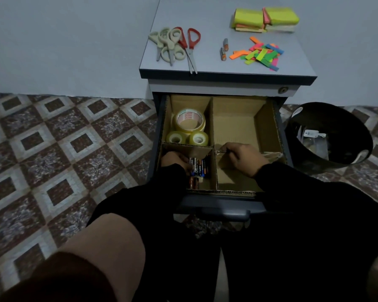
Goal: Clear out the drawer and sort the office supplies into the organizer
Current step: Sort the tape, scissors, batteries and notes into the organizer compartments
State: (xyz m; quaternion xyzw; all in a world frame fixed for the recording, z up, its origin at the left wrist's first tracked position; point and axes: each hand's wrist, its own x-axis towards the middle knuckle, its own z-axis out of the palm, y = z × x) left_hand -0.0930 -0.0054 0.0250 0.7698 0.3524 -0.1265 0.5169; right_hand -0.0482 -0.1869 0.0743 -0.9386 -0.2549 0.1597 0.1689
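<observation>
Your left hand (174, 159) reaches into the near-left compartment of the cardboard organizer (268, 131) that sits inside the open drawer (223, 207). Its fingers are curled down among the batteries (198, 167), though you cannot tell whether they actually grip one. More batteries lie just to the right of that hand and a little nearer to you.

Your right hand (241, 156) is in the large right compartment, fingers curled, pinching a small thin metallic thing (222, 151) at the divider wall; what it is cannot be made out.

Beyond your left hand, in the far-left compartment, sit three tape rolls (189, 127), one large and two small, close together.

Well beyond both hands, on the bench (205, 16) above the drawer, lie the scissors (177, 45) ahead of your left hand, two loose batteries (224, 49) roughly ahead of your right, then scattered coloured sticky flags (260, 54) and stacked sticky-note pads (265, 19) farther right.

A black bin (327, 136) stands on the floor to the right of your right hand.
</observation>
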